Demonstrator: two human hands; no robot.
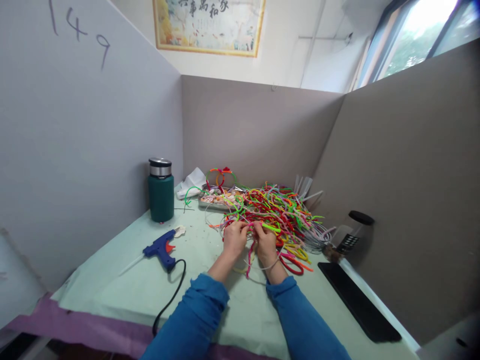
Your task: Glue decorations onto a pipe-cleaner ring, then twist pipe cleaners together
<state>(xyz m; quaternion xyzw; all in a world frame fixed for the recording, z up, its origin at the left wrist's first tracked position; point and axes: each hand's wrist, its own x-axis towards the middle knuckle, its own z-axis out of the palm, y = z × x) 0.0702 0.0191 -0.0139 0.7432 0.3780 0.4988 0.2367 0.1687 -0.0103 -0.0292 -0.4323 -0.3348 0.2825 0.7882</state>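
Near the front of a heap of colourful pipe cleaners (pixel 277 210), my two hands are close together. My left hand (pixel 235 240) has its fingers pinched on a pink pipe cleaner (pixel 251 226). The fingers of my right hand (pixel 265 244) are also closed on it, just to the right. A bright yellow-green length (pixel 271 228) sticks out past my right fingertips; whether it joins the pink one I cannot tell. Below and between the hands hangs a darker pink strand (pixel 250 260). My fingers partly hide the spot where they meet.
On the left lie a blue glue gun (pixel 161 250) with a black cord and a green bottle (pixel 161 195). Behind stands a metal tray (pixel 215 205) of small pieces, with pipe-cleaner rings (pixel 221 176). To the right are a black slab (pixel 358 300) and a clear jar (pixel 347 237). Partitions enclose the table.
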